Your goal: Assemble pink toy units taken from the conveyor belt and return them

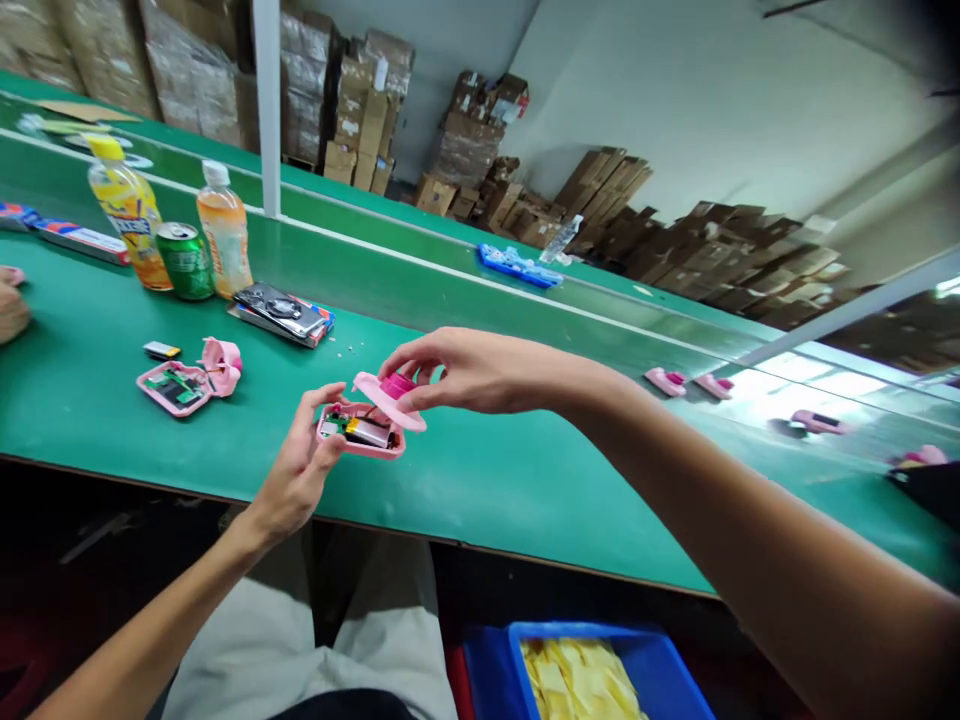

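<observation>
My left hand (304, 462) grips the left end of an open pink casing (367, 452), which shows a green circuit board and a silver battery (368, 432) with a yellow end. Just above it, my right hand (457, 372) pinches a pink cover (390, 402) by its darker pink round part. The cover is tilted over the casing's far side; whether the two touch or a wire joins them I cannot tell. To the left lies another opened pink casing (176, 388) with its cover beside it, and a loose battery (162, 350) behind.
Two drink bottles (225, 235) and a green can (184, 262) stand at the left, near a black phone-like device (281, 308) on a box. A blue tray (519, 266) sits farther back. Below the table edge, a blue bin (667, 670) holds yellow pieces. Another person's hand (11, 305) shows far left.
</observation>
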A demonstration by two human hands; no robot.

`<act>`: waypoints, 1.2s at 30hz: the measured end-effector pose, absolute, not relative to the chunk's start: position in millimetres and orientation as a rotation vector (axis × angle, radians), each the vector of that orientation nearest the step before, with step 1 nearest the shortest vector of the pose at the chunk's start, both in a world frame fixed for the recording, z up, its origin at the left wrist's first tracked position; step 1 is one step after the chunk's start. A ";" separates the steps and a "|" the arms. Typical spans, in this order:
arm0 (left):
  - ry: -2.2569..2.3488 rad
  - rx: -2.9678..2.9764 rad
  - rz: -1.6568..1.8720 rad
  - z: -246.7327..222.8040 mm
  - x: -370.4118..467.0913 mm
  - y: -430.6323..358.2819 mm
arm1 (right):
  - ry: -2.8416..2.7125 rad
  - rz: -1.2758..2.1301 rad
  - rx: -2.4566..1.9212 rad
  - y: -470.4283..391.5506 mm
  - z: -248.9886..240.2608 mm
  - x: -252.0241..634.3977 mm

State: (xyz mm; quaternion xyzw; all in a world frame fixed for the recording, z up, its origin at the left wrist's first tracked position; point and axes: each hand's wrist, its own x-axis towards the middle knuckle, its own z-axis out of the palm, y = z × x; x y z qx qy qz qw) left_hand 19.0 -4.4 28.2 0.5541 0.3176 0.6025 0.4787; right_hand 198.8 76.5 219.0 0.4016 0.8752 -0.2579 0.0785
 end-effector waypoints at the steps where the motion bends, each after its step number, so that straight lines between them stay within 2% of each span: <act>1: 0.779 1.342 1.491 33.3 21.4 -4.6 | 2.716 -0.771 1.154 72.0 225.9 198.2; 8: 0.752 1.200 1.458 60.8 24.4 -6.0 | 2.823 -1.014 0.903 69.5 242.7 192.0; 12: 0.661 1.116 1.494 71.3 26.2 -2.0 | 2.814 -1.027 0.831 75.8 243.2 183.2; 14: 0.585 0.996 1.534 75.1 28.7 0.8 | 2.939 -0.939 0.968 70.0 239.2 179.7; 17: 0.502 0.826 1.583 79.5 32.9 3.4 | 3.198 -0.574 1.501 46.7 221.5 179.5; 20: 0.454 0.727 1.589 81.8 38.0 3.2 | 3.186 -0.331 1.812 20.8 191.5 184.4; 23: 0.446 0.695 1.563 81.2 44.2 1.9 | 3.222 -0.464 1.833 8.7 162.5 187.5; 27: 0.485 0.717 1.570 76.8 52.4 2.7 | 3.370 -0.832 1.880 9.9 137.0 187.1; 30: 0.549 0.772 1.578 71.0 59.5 5.8 | 3.420 -0.963 2.068 11.7 119.3 188.5; 33: 0.597 0.804 1.589 65.0 67.4 8.5 | 3.403 -0.959 2.343 10.2 97.7 191.0; 36: 0.581 0.816 1.593 61.1 74.4 8.7 | 3.414 -0.748 2.465 7.6 76.2 192.2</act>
